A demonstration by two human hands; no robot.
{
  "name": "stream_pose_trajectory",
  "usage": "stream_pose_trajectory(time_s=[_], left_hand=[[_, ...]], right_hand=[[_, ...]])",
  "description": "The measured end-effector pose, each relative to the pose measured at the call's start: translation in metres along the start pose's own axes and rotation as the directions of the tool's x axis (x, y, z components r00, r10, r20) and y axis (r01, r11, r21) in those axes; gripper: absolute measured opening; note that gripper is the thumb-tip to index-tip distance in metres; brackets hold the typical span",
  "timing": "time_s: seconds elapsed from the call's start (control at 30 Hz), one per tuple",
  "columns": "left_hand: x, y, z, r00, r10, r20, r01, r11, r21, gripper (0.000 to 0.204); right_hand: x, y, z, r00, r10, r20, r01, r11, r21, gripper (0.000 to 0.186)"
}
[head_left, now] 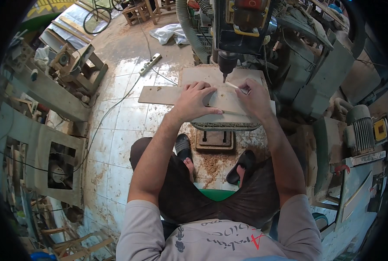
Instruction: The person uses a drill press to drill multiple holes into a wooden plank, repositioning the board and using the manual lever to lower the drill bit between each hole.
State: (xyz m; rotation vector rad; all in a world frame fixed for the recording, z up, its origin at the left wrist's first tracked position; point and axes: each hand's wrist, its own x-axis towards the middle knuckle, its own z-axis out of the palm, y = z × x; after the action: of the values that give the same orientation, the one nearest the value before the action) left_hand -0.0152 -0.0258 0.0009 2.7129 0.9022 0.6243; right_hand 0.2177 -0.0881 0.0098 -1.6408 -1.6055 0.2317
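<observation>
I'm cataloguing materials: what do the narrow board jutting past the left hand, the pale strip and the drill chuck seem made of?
Narrow board: probably wood or wood panel, unvarnished; flat, matte, light brown. Pale strip: likely bare wood, judging by colour; too small to confirm. Drill chuck: apparently metal, dark, faintly shiny.

On the counter (pixel 226 127), a plank (pixel 159 95) juts leftward past the left hand (pixel 198 102); a thin stick (pixel 232 85) lies in the right hand (pixel 255 101). Beyond, between both, hangs the drill chuck (pixel 227 61). A power strip (pixel 150 64) lies left, a motor (pixel 360 128) right.
</observation>
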Motion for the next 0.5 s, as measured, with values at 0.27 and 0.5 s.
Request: stream_pose_trajectory(time_s=[0.27, 0.5], left_hand=[[-0.003, 0.006, 0.001, 0.999, 0.012, 0.049, -0.015, 0.998, 0.064, 0.071], [0.005, 0.009, -0.014, 0.928, 0.125, 0.352, -0.002, 0.944, -0.329, 0.053]], right_hand=[[0.011, 0.039, -0.036, 0.991, 0.127, 0.029, -0.130, 0.980, 0.154, 0.022], [0.015, 0.063, -0.052, 0.990, 0.144, 0.001, -0.141, 0.967, 0.214, 0.022]])
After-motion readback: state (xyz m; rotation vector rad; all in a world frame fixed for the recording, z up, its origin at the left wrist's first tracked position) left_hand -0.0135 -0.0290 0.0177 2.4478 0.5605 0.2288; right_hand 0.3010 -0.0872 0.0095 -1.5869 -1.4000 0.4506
